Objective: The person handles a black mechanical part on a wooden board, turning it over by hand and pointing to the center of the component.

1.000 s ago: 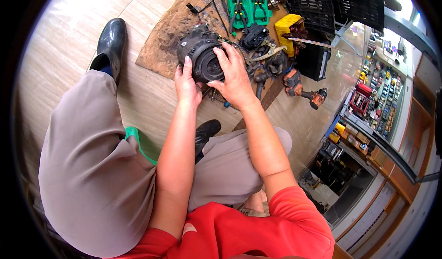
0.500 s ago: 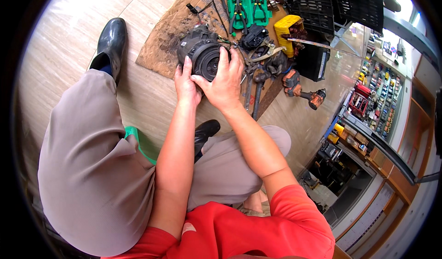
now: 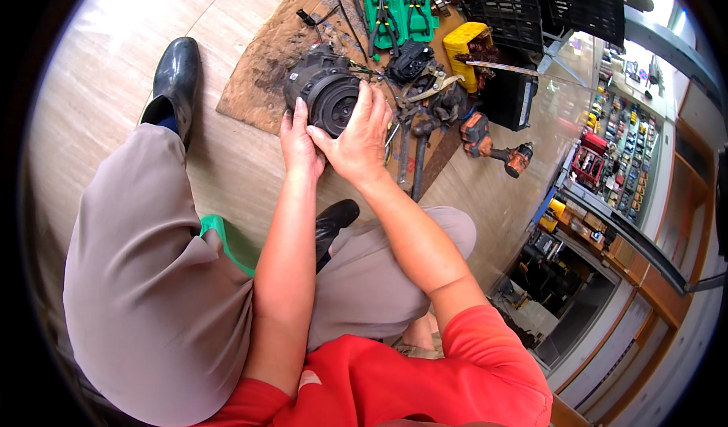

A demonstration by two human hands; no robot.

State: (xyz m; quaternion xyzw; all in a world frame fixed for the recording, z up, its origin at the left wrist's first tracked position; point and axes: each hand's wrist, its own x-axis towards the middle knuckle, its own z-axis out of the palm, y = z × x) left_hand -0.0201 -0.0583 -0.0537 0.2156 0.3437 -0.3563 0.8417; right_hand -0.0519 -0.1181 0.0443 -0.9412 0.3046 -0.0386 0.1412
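A dark, grimy car air-conditioning compressor point(image 3: 317, 72) rests on stained cardboard, its round black pulley point(image 3: 334, 107) facing me. Against the pulley's near left side lies my left hand point(image 3: 300, 145), fingers along the rim. My right hand point(image 3: 361, 140) curves round the right side, its fingers reaching over the far right edge and its thumb on the near edge. Between them the hands grip the pulley, both thumb sides close together. The undersides of the fingers are hidden. A short cable with a black connector point(image 3: 306, 17) sticks up behind the compressor.
Cardboard point(image 3: 246, 93) lies under the parts. Beyond are a green case point(image 3: 396, 25) of pliers and a yellow container point(image 3: 458, 46). To the right lie a hammer point(image 3: 422, 150), an orange-black cordless drill point(image 3: 476, 134) and a black box point(image 3: 506, 99). A green stool point(image 3: 220, 233) shows beneath me.
The view has shifted slightly. My right fingers sit closer together on the pulley's rim. Both hands keep hold of it, and the compressor stays on the cardboard.
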